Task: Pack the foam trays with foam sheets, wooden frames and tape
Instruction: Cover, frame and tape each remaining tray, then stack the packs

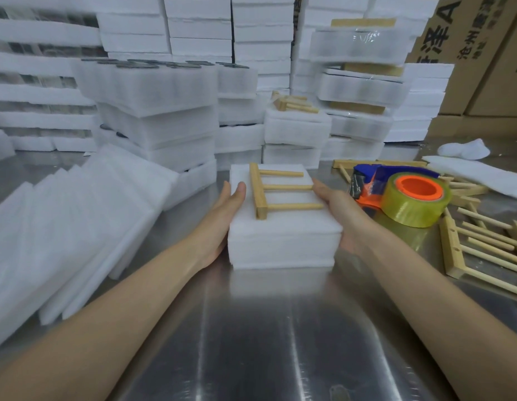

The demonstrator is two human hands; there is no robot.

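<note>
We are seeing printed writing only on the brown cardboard boxes (465, 53) standing at the far right, behind the stacks of white foam. Large dark characters are running sideways up the nearest box; we are making out the letter "A", the character "泽", and a smaller line starting "沧州". The rest is cut off or blurred.

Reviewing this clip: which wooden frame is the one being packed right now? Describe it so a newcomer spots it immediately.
On the steel table, find the white foam bundle pressed between the left hand and right hand. The wooden frame lies flat on top of it. Unlike the loose frames beside the tape dispenser, it sits alone on foam.
</note>
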